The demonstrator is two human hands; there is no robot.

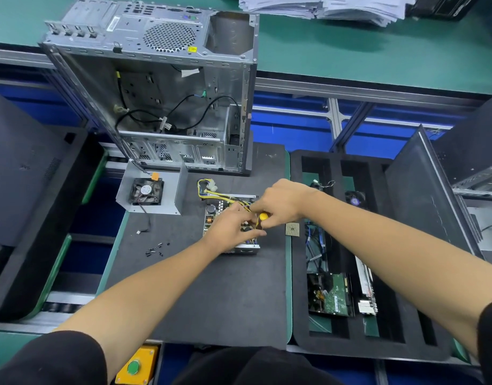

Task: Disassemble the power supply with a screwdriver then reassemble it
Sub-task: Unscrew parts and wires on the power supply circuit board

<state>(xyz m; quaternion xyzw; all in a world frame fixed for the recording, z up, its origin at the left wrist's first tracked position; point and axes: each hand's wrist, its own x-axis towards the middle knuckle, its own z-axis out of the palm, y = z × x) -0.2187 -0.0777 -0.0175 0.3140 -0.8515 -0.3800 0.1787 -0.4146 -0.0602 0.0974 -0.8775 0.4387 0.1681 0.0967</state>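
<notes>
— Where do we have the power supply (230, 226)?

— In the middle of the dark mat (211, 287), its cover off and the board with its coil and capacitors showing. A bundle of yellow and black wires (211, 191) loops out of its far left corner onto the mat.

— And our hands?

— Both over the open unit. Our right hand (281, 202) has its fingers curled round the screwdriver (261, 219); we see the yellow butt of its handle and a bit of the black grip, pointing down into the right part of the supply. The tip is hidden, so we cannot tell what it touches.

— The left one?

— Our left hand (230, 226) lies on top of the board, fingers bent and reaching toward the screwdriver's shaft. Whether they pinch anything we cannot tell; the fingertips are too crowded together there.

— What else do we have around?

— Farther away and to the left, the detached cover (172, 190) stands on the mat with its black fan (147, 191) inside, a thin lead trailing nearer to us. A small heap of black screws (155, 248) lies on the mat left of the supply. Just right of the supply sits a square processor chip (292, 228). Beyond, the bare computer case (155, 87) stands open with loose black cables inside. To the right, a black foam tray (317, 273) holds a green circuit board (333, 298) in one of its slots.
</notes>
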